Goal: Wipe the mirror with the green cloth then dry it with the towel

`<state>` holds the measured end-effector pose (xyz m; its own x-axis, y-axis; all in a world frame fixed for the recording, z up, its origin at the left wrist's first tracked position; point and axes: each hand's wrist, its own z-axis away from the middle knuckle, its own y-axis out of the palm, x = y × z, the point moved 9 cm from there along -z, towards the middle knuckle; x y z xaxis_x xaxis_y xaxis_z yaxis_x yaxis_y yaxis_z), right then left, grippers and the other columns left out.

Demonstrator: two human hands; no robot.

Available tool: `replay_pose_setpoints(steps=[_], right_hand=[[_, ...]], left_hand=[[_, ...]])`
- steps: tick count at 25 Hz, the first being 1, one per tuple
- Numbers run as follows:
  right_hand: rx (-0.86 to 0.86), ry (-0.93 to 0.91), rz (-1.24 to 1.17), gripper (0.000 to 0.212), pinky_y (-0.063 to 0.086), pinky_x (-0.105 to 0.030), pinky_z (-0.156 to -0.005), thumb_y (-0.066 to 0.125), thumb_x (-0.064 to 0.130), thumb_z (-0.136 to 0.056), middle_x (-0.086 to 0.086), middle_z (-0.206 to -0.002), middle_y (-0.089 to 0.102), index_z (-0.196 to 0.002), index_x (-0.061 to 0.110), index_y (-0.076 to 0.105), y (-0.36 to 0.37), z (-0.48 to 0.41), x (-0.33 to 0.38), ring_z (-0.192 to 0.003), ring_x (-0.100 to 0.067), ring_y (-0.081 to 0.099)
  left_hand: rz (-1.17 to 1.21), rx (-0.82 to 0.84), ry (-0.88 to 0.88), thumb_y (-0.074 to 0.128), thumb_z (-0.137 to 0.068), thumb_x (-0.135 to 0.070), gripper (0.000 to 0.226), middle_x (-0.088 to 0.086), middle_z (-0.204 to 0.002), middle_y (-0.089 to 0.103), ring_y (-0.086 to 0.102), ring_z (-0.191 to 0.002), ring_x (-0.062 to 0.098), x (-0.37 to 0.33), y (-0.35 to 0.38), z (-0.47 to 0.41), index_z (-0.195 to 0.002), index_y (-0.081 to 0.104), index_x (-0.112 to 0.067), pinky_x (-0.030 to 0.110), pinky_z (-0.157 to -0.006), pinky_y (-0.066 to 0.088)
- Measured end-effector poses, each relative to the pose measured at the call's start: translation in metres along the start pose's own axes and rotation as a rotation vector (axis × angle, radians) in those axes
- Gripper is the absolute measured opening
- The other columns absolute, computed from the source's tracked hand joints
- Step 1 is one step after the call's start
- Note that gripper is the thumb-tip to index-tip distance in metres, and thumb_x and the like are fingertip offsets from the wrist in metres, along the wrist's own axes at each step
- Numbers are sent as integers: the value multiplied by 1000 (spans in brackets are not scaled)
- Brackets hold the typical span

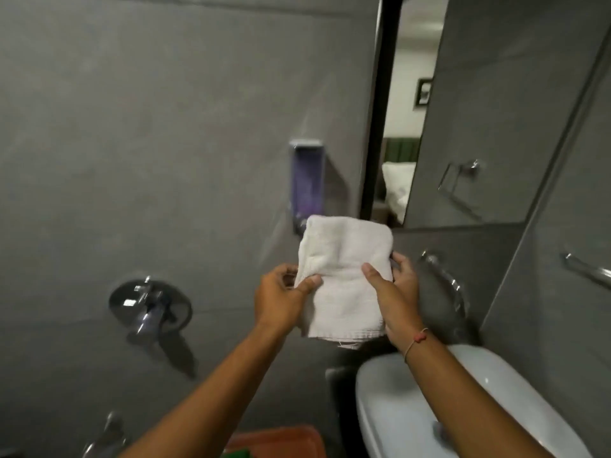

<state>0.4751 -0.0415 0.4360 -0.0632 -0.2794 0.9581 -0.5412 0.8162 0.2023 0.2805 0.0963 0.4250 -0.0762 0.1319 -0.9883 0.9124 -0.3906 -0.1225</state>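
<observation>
A folded white towel (pixel 344 259) is held up in front of the grey wall by both hands. My left hand (pixel 281 297) pinches its left edge with thumb and fingers. My right hand (pixel 395 292) grips its right side, thumb on the front and fingers behind. The mirror (pixel 463 110) with a black frame hangs at the upper right, above and to the right of the towel, and neither hand touches it. A sliver of the green cloth (pixel 236 453) shows at the bottom edge, lying in an orange tub (pixel 281 439).
A white basin (pixel 429 408) sits at the lower right under a chrome tap (pixel 446 279). A soap dispenser (pixel 305 180) is fixed to the wall behind the towel. A chrome wall valve (pixel 148 305) is at the left, a towel bar (pixel 588 271) at the right.
</observation>
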Motion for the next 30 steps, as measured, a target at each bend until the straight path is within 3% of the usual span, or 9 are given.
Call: replay_pose_setpoints(steps=[3,6,8,10,13,19,23,26,30], right_hand=[[39,181,127,41,59,-33,-82,73,-1,-84,-8,-114,70,-119,13,56,11,77,-99,-98,-20,70],[85,353,299,39,53,-18,-71,70,0,-86,-6,-115,68,-118,16,56,11,137,-196,-92,-10,65],[70,483,381,42,56,-31,-78,67,-1,-86,-9,-118,68,-123,15,56,1,164,-257,-95,-17,65],[36,573,461,46,54,-45,-94,66,-4,-85,-17,-125,66,-129,8,55,-8,178,-316,-108,-32,64],[-10,642,545,49,52,-45,-96,68,-3,-85,-22,-129,62,-131,3,53,-18,179,-407,-113,-37,61],[76,683,575,44,55,-45,-91,70,0,-84,-10,-114,65,-125,10,57,-19,164,-546,-107,-32,63],[164,641,732,49,51,-40,-97,70,7,-86,-6,-130,62,-131,16,53,-20,166,-605,-119,-28,59],[198,566,950,53,48,-43,-103,69,17,-90,-3,-140,56,-137,24,45,-26,178,-610,-127,-27,54],[267,413,1001,73,37,-39,-114,66,24,-92,-3,-156,40,-154,24,28,-10,173,-555,-143,-24,39]], left_hand=[[-29,-56,-267,88,-78,-23,29,20,-91,80,67,-77,24,134,-41,49,-92,74,-2,57,-83,60],[-100,-56,-512,83,-84,-19,20,15,-88,80,65,-74,19,246,-64,98,-91,73,-3,43,-74,61],[-121,-30,-620,78,-88,-14,10,13,-98,82,72,-84,22,300,-65,120,-94,75,-7,33,-77,62],[-129,-17,-704,74,-90,-7,11,11,-105,79,72,-97,27,349,-58,128,-88,70,-17,39,-93,60],[-198,-17,-767,74,-90,-9,18,6,-102,74,68,-95,24,429,-42,118,-87,64,-24,35,-90,55],[-329,-42,-786,75,-91,-17,26,5,-110,78,65,-97,21,551,-28,90,-117,76,-12,34,-93,54],[-491,-43,-752,74,-92,-20,28,5,-109,80,61,-91,16,596,-25,86,-119,77,-14,30,-88,50],[-726,18,-624,69,-95,-30,22,-4,-93,73,64,-83,13,593,-20,83,-113,75,-18,24,-81,53],[-845,81,-438,41,-108,-39,38,0,-115,76,74,-99,15,537,-16,79,-138,55,-21,26,-94,60]])
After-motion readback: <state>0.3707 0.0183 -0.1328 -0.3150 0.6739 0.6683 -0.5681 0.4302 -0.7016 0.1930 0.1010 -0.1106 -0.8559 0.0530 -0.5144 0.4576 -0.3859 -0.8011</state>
